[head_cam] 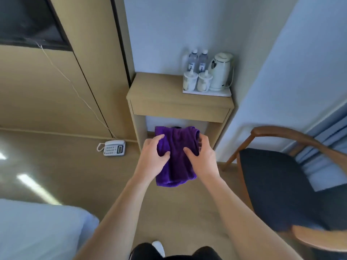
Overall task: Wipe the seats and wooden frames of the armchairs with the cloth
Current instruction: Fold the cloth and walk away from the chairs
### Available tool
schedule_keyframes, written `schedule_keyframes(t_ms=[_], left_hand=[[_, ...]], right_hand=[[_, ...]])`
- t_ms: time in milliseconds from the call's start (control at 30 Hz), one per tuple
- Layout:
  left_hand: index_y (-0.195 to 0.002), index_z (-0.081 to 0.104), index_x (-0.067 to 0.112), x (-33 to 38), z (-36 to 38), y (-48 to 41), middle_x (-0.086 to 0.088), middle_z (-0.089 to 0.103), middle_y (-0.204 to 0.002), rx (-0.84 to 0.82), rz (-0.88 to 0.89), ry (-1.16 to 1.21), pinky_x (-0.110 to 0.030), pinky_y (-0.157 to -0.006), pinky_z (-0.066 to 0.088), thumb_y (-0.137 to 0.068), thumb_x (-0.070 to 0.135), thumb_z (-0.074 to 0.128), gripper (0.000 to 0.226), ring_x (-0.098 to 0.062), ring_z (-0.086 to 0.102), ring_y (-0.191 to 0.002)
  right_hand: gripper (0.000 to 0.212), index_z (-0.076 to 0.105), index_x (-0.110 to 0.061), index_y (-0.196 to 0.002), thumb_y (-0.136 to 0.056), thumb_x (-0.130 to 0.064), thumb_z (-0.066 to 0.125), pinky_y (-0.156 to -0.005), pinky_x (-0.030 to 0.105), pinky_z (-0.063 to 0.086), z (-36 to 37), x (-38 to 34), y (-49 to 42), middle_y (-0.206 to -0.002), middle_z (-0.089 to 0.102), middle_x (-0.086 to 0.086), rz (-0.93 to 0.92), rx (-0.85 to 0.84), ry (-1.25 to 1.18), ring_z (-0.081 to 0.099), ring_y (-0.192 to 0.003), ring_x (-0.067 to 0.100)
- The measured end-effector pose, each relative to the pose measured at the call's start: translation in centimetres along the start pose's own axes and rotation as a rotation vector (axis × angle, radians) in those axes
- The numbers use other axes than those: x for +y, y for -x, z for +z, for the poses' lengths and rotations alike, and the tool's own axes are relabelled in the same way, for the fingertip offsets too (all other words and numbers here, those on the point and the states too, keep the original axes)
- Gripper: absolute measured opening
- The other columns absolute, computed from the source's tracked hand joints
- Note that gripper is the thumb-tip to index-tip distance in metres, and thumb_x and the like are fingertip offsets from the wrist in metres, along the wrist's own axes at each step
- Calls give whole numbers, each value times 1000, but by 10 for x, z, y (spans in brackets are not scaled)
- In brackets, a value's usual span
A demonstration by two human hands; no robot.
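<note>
Our left hand [155, 152] and right hand [201, 156] are close together, each clamped on a side of the soft purple cloth [176, 164], thumbs on top and fingers curled under its edges. We hold it in the air in front of us, above the tan floor [75, 166], touching no furniture. The cloth is bunched and folded. Its long axis runs away from us, the near end drooping towards our body and the far end pointing at the opening under the small light-wood side table [159, 91].

To our right stands the armchair with a dark grey padded seat [277, 184] and a curved brown wooden frame [281, 133], near the cloth but apart from it. As far as we can judge, the wiping is not under way: we seem to be readying the cloth, and seat and frame are both left to do. Only one armchair shows.

At the right back corner of the tabletop a white tray [206, 93] carries a kettle, two mugs and two bottles. A white telephone [114, 147] lies on the floor by the wall
</note>
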State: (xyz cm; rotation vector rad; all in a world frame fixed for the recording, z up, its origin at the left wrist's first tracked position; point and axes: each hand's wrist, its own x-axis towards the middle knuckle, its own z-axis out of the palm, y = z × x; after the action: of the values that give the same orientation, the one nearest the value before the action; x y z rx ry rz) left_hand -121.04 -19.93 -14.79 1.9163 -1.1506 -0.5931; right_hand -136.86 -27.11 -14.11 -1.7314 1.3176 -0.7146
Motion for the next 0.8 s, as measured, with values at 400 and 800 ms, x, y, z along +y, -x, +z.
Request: schedule_keyframes(t_ms=[400, 800], left_hand=[[-147, 46, 21, -30, -26, -259, 0, 50, -128, 240, -11, -82, -10, -95, 28, -93, 14, 65, 57, -6, 46, -109], [-149, 41, 20, -47, -31, -466, -3, 51, -142, 167, -123, -161, -18, -99, 27, -101, 11, 51, 50, -17, 47, -128]], right_hand=[[55, 40, -23, -139, -93, -29, 69, -90, 35, 53, 91, -45, -265, -113, 60, -5, -77, -38, -75, 62, -103, 16], [57, 44, -21, -137, -88, -27, 74, -90, 38, 52, 138, -64, -472, -120, 63, -3, -29, -28, -52, 62, -104, 16]])
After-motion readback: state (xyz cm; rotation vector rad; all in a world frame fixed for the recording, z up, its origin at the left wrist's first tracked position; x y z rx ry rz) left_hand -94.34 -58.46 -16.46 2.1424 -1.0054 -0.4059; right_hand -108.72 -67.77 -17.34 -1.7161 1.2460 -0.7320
